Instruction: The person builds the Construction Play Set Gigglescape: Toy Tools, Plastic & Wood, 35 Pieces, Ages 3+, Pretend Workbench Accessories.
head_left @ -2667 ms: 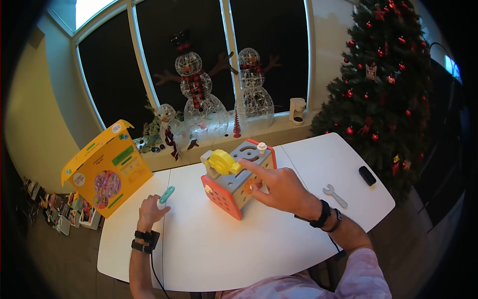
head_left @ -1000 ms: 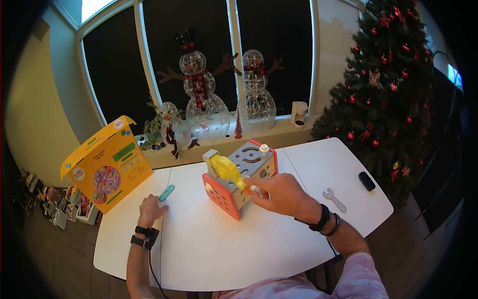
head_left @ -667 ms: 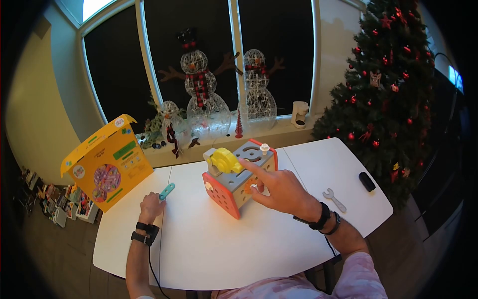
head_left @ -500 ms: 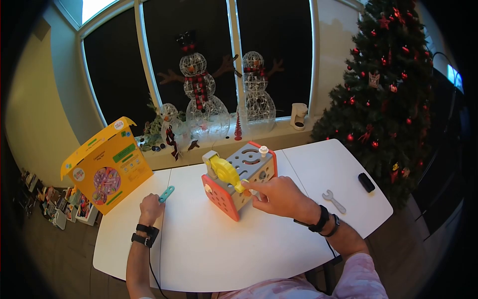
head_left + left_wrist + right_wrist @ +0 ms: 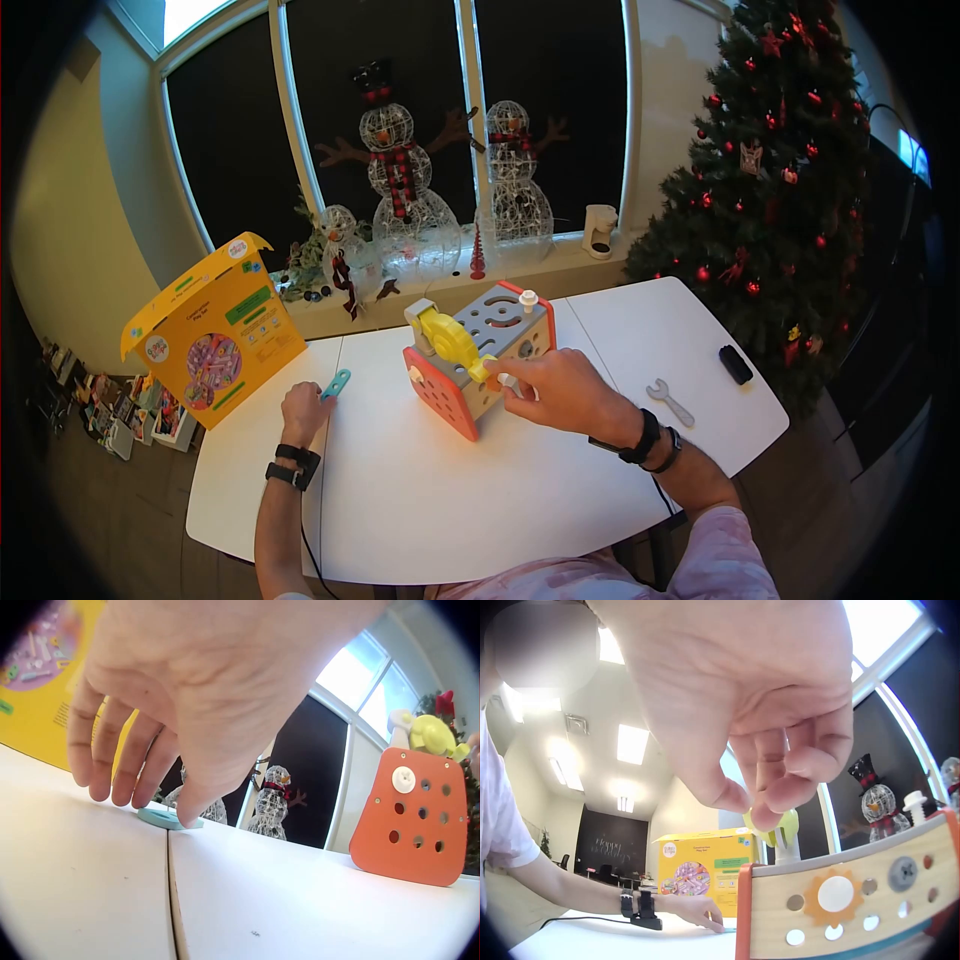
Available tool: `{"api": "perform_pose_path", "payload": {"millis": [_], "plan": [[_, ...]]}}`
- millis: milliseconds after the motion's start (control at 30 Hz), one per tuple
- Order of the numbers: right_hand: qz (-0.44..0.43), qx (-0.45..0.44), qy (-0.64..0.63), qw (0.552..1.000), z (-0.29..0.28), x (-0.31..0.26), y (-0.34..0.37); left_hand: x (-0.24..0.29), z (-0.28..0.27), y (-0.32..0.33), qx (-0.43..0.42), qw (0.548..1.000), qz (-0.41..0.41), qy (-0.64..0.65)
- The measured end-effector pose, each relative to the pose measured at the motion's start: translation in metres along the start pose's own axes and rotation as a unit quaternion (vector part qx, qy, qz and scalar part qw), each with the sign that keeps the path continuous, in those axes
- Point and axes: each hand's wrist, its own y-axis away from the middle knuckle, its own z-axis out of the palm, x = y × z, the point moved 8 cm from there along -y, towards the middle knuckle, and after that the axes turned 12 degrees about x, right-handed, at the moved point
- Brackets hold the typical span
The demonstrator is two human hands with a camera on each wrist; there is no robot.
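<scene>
A toy workbench box (image 5: 478, 362) with a grey top, wooden sides and red end panels (image 5: 744, 915) stands on the white table. A yellow lever with a round body (image 5: 450, 340) sits on a grey bracket at its left end. My right hand (image 5: 570, 390) has its index fingertip at the lever's tip, which points down past the top's front edge; the thumb is close by. An orange gear with a white centre (image 5: 835, 895) is on the front panel. My left hand (image 5: 306, 412) rests on the table, fingers relaxed, fingertips beside a flat teal strip with holes (image 5: 336, 384).
A grey toy wrench (image 5: 670, 402) and a black object (image 5: 736, 365) lie on the right of the table. A yellow product box (image 5: 220, 330) stands at the back left. A white bolt (image 5: 528, 298) sticks up from the workbench's far end.
The lever has swung up and down again under my right index finger: raised 0.7 s ago, lowered since. The teal strip, tilted up at my left fingers 2.7 s ago, now lies flat.
</scene>
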Motion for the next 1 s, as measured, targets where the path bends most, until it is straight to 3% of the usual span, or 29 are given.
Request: {"api": "perform_pose_path", "payload": {"millis": [200, 467, 600, 667, 800, 867, 1000], "plan": [[0.028, 0.047, -0.003, 0.999, -0.022, -0.009, -0.012, -0.002, 0.01, -0.005, -0.011, 1.0, -0.01, -0.006], [0.034, 0.061, -0.042, 0.997, -0.024, -0.014, -0.019, 0.024, -0.031, -0.001, 0.035, 0.999, 0.006, 0.005], [0.021, 0.062, -0.02, 0.998, -0.013, -0.006, -0.01, 0.049, -0.073, 0.003, 0.054, 0.991, 0.016, 0.122], [0.003, -0.008, 0.011, 1.0, 0.0, -0.006, -0.002, 0.062, -0.093, 0.006, 0.055, 0.984, 0.017, 0.17], [-0.007, -0.002, 0.037, 0.999, 0.001, -0.005, -0.003, 0.098, -0.133, 0.015, 0.067, 0.958, 0.093, 0.262], [0.011, 0.081, 0.009, 0.997, -0.017, -0.01, -0.011, 0.12, -0.152, 0.025, 0.078, 0.946, 0.134, 0.283], [0.03, 0.105, -0.027, 0.994, -0.019, -0.016, -0.014, 0.16, -0.175, 0.041, 0.055, 0.927, 0.158, 0.336]]}}
